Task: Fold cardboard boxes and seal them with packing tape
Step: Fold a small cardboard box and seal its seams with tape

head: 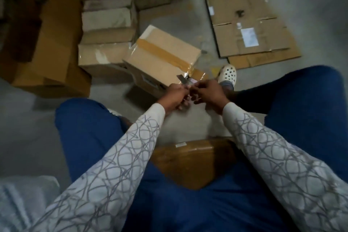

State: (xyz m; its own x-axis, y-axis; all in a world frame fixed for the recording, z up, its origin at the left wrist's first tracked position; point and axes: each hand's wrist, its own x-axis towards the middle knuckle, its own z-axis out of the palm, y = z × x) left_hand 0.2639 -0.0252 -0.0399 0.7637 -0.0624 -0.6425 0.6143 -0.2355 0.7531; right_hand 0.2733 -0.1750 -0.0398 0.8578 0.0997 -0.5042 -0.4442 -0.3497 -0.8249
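A closed cardboard box (162,56) stands tilted on the floor in front of me, a strip of brown packing tape (165,52) running along its top seam. My left hand (175,96) grips a small cutter (183,79) whose blade points at the box's near corner. My right hand (209,94) pinches the clear tape end (195,73) hanging off that corner. The two hands are almost touching. What lies under the fingers is hidden.
Flattened cardboard sheets (250,24) lie on the floor at the back right. Several boxes (107,43) and a tall carton (56,39) stand at the left. Another brown box (190,162) sits between my knees. My foot in a white clog (227,73) is beside the box.
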